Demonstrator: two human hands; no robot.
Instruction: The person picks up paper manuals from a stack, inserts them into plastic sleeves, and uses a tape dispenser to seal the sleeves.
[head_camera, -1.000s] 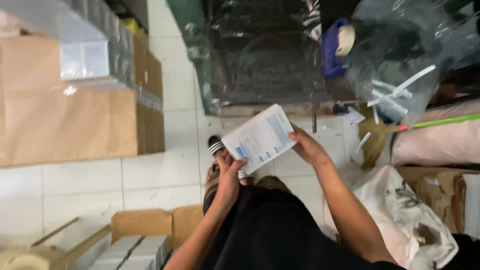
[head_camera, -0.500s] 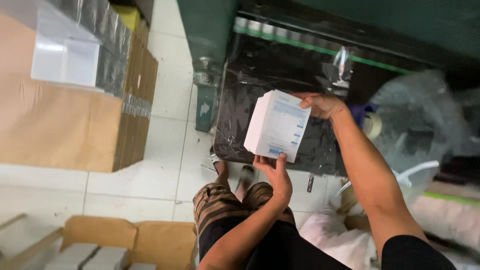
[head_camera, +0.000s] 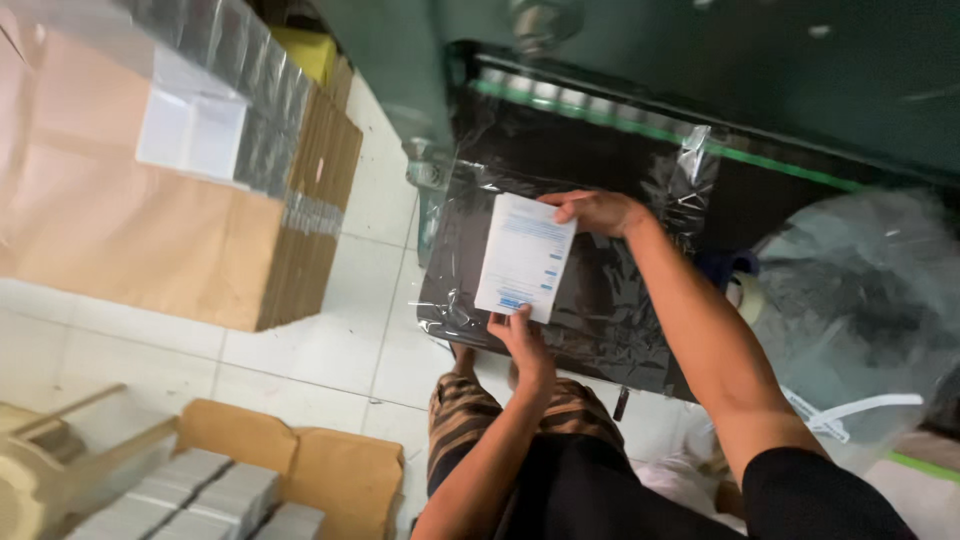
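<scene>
Landmark: black plastic-wrapped parcel (head_camera: 600, 300), lying flat on the green tabletop (head_camera: 700, 60), shiny film wrinkled across its top.

Left of the parcel: large brown cardboard carton (head_camera: 150, 230) standing on the white tiled floor (head_camera: 330, 350), with a white label on its taped top. Right of the parcel: clear plastic bag (head_camera: 860, 300), crumpled, contents unclear. Below-left of the parcel: open box of small grey packs (head_camera: 200, 495).

On the parcel's top face: white printed label sheet (head_camera: 525, 257), laid flat and square to the wrapping.

Right hand (head_camera: 597, 210) pinches the sheet's upper corner; fingers curled on it. Left hand (head_camera: 522, 335) pinches the lower edge between thumb and fingers. Judged: the two opposite grips hold the sheet taut and aligned against the film.
</scene>
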